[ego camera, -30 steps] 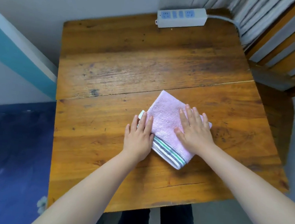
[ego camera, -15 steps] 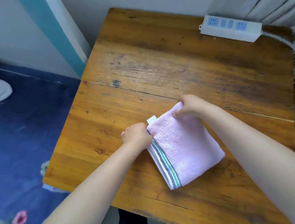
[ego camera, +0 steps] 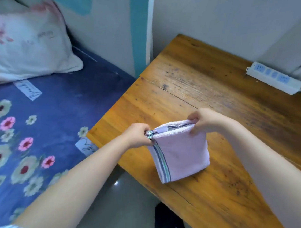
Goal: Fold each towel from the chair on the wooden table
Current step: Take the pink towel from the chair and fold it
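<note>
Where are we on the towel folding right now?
Done: the pink towel is already folded into a compact square. In hand: the left hand and right hand each pinch a top corner, holding it lifted above the wooden table. Left: setting it down. The chair and any other towels are out of view, so I can't tell how many remain.

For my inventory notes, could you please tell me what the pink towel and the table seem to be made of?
The pink towel looks like soft terry cloth, probably cotton: fuzzy nap, woven striped border. The table appears to be varnished wooden planks: visible grain, seams, glossy worn surface.
</note>
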The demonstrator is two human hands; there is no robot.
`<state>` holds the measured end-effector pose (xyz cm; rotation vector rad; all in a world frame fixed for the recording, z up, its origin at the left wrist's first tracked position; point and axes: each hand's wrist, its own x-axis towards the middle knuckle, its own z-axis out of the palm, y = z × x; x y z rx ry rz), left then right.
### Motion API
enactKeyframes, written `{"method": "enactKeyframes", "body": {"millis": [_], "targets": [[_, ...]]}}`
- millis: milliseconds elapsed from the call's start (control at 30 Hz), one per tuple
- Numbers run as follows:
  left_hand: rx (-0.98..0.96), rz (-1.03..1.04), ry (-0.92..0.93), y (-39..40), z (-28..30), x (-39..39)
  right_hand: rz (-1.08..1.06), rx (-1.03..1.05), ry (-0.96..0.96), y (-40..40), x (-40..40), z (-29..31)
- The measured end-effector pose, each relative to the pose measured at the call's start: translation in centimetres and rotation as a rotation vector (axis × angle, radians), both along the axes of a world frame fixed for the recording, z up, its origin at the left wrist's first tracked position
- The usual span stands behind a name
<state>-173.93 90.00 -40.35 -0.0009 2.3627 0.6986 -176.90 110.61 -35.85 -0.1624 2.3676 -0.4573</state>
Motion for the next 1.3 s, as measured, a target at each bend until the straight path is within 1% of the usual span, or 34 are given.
{"method": "enactKeyframes", "body": {"millis": [67, 133, 200, 267, 333, 400, 467, 500, 600, 667, 733, 767, 833, 933, 1033, 1167, 1300], "targets": [[0.048, 0.048, 0.111, -3.8, 2.0, 2.0, 0.076, -0.039, 0.097, -3.1, 1.5, 1.8], [0.052, 0.106, 0.249, -8.2, 4.3, 4.8, 0.150, -0.126, 0.207, -7.0, 3.5, 3.4], [0.044, 0.199, 0.364, -12.4, 6.4, 7.9, 0.184, -0.259, 0.322, -10.9, 6.0, 5.0], [0.046, 0.308, 0.465, -18.1, 8.8, 12.9, 0.219, -0.381, 0.389, -16.7, 9.5, 6.3], [0.044, 0.395, 0.535, -22.4, 10.7, 17.2, 0.182, -0.508, 0.371, -21.3, 12.4, 7.5], [0.025, 0.489, 0.595, -27.5, 12.9, 22.7, 0.210, -0.615, 0.322, -27.0, 16.1, 8.6], [-0.019, 0.593, 0.641, -33.1, 15.1, 29.1, 0.313, -0.691, 0.298, -33.7, 20.3, 10.0], [-0.022, 0.598, 0.651, -34.4, 15.5, 30.4, 0.316, -0.721, 0.276, -35.1, 21.5, 10.4], [-0.096, 0.722, 0.704, -40.8, 17.7, 37.8, 0.402, -0.866, 0.081, -42.8, 26.3, 12.0], [-0.125, 0.819, 0.737, -44.4, 18.8, 42.2, 0.488, -0.890, 0.030, -47.6, 28.7, 13.1], [-0.115, 0.892, 0.769, -47.0, 19.5, 44.8, 0.558, -0.901, 0.091, -51.2, 30.1, 14.2], [-0.110, 0.937, 0.801, -48.5, 20.0, 46.1, 0.611, -0.891, 0.170, -53.4, 30.7, 14.9], [-0.124, 0.997, 0.827, -51.1, 20.7, 47.4, 0.678, -0.868, 0.287, -56.9, 31.4, 16.0], [-0.145, 1.041, 0.874, -55.3, 21.5, 47.6, 0.774, -0.885, 0.371, -61.8, 31.3, 17.3], [-0.194, 1.037, 0.940, -58.2, 22.0, 46.4, 0.807, -0.914, 0.461, -65.3, 30.2, 18.1], [-0.239, 1.082, 0.958, -66.4, 21.9, 42.4, 0.813, -0.921, 0.480, -73.7, 26.1, 17.7], [-0.245, 1.093, 0.922, -75.6, 22.0, 36.1, 0.817, -0.893, 0.479, -83.3, 20.1, 17.4]]}}
